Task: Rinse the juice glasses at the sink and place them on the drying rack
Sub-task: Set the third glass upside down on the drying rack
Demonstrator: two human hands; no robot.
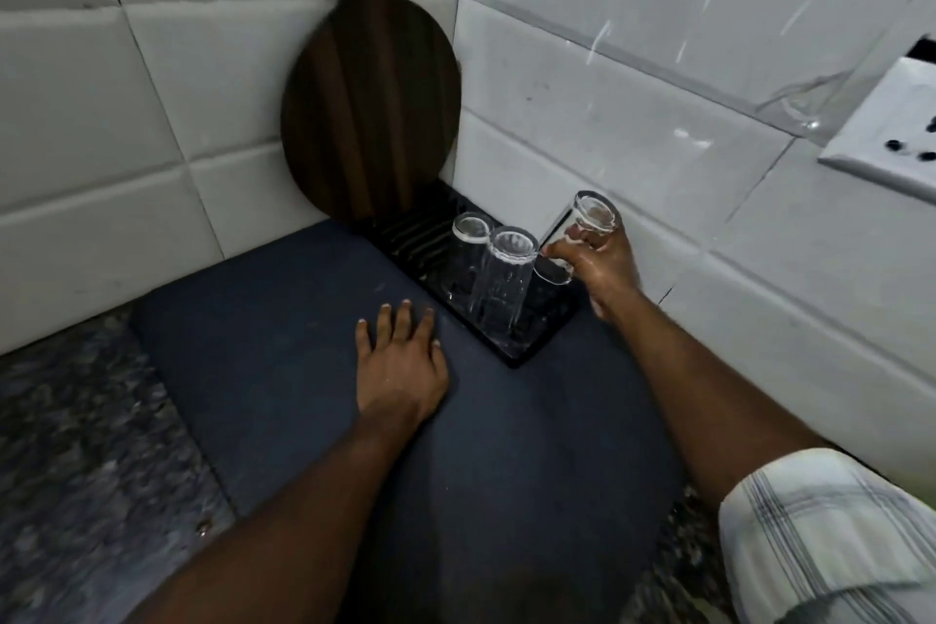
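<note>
Dark counter mat (pixel 304 395), rt grip (pixel 597 264) clasping tilted glass (pixel 592 213) over rack (pixel 516 357) (2 glasses (pixel 468 258) (pixel 506 279) inverted beside), lt grip (pixel 400 360) flat, released.

We note the right hand (pixel 600 264) gripping a tilted glass (pixel 590 213) over the right end of the black drying rack (pixel 420 233), its thick base uppermost. Two glasses stand upside down on the rack, touching: the far glass (pixel 468 251) and the near glass (pixel 501 291). We see the left hand (pixel 400 362) resting flat on the dark blue mat (pixel 283 319), near the rack. A round wooden board (pixel 369 117) leans in the tiled corner.
</note>
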